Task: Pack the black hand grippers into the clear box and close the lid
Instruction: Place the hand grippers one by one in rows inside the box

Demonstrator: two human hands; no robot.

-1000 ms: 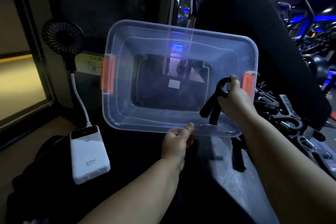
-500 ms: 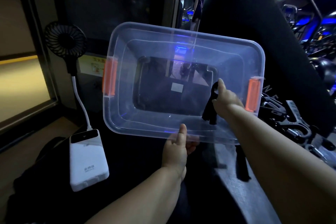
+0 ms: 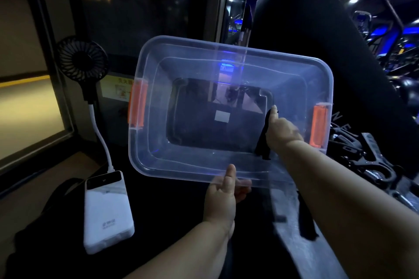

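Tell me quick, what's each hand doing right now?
Left hand: closed, gripping the near rim of the clear rectangular plastic box.
Right hand: closed, holding a black hand gripper inside that box.

White letters "N E" are showing on the black padded backrest (image 3: 306, 41) at 3 o'clock. Red characters are heading a yellow sticker (image 3: 115, 89) at 9 o'clock, too blurred to read. Small grey print on the white power bank (image 3: 106, 217) at 7 o'clock is staying illegible.
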